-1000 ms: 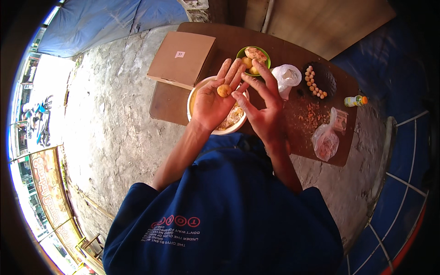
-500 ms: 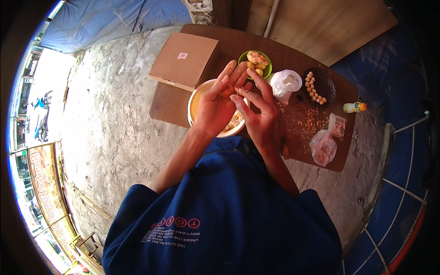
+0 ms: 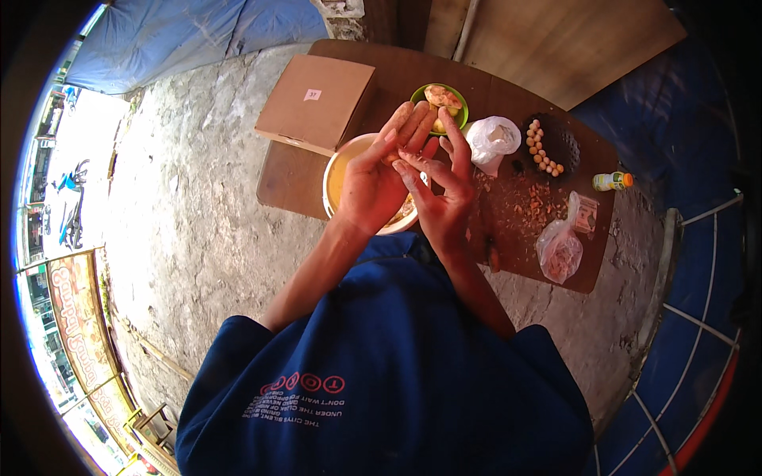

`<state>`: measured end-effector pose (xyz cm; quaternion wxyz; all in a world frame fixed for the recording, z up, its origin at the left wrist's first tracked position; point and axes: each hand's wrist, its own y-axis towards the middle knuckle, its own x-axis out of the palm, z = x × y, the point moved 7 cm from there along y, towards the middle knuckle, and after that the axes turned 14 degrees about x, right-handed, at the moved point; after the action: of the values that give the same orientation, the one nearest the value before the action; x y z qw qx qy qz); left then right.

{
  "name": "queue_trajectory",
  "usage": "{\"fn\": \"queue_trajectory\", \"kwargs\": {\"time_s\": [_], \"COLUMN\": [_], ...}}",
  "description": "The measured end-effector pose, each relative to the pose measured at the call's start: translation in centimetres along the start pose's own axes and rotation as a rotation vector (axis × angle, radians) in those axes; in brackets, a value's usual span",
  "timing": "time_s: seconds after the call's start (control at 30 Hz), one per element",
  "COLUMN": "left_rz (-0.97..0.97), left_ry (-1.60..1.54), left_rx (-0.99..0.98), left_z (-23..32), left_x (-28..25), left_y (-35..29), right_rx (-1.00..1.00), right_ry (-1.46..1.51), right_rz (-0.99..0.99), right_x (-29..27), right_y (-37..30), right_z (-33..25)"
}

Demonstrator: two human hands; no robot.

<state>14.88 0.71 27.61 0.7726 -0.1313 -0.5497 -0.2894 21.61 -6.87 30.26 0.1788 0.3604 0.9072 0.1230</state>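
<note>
My left hand [image 3: 373, 186] is turned palm up with its fingers stretched out over a round white tub [image 3: 329, 186]. My right hand [image 3: 444, 190] reaches across to it. The right thumb and a bent finger meet at the base of the left fingers, while the right index finger points up. Whatever lies between those right fingertips is too small to make out. Beneath both hands, the tub holds something yellowish, and clear or whitish bits show at its right side. Just beyond the fingers stands a green bowl [image 3: 465, 119] with pale yellow, peeled-looking pieces.
A brown cardboard box [image 3: 313, 99] stands at the table's far left. Right of the hands are a white plastic bag [image 3: 494, 143], a dark basket [image 3: 567, 151] with several round pale items, a bottle with an orange cap [image 3: 611, 182], scattered reddish scraps [image 3: 540, 205] and a clear bag [image 3: 559, 252].
My right hand has shifted slightly left, and its fingertips have moved a little against the left hand. The left hand stays palm up. The whole view has shifted slightly.
</note>
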Motion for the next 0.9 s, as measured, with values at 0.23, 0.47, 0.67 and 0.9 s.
{"fn": "queue_trajectory", "kwargs": {"time_s": [0.23, 0.47, 0.67, 0.9], "left_rz": [0.148, 0.287, 0.163, 0.023], "left_ry": [-0.148, -0.078, -0.178, -0.579], "left_rx": [-0.101, -0.223, -0.363, -0.561], "left_z": [-0.1, 0.5, -0.1, -3.3], "left_x": [-1.8, -5.6, -4.4, -2.6], "left_y": [-0.1, -0.1, 0.1, -1.8], "right_rx": [-0.007, 0.116, 0.065, -0.122], "right_ry": [0.062, 0.07, 0.375, -0.377], "right_rz": [0.004, 0.006, -0.039, -0.266], "right_x": [-0.7, -1.5, -1.8, 3.3], "right_y": [0.4, 1.1, 0.7, 1.5], "right_z": [0.3, 2.8, 0.5, -1.8]}}
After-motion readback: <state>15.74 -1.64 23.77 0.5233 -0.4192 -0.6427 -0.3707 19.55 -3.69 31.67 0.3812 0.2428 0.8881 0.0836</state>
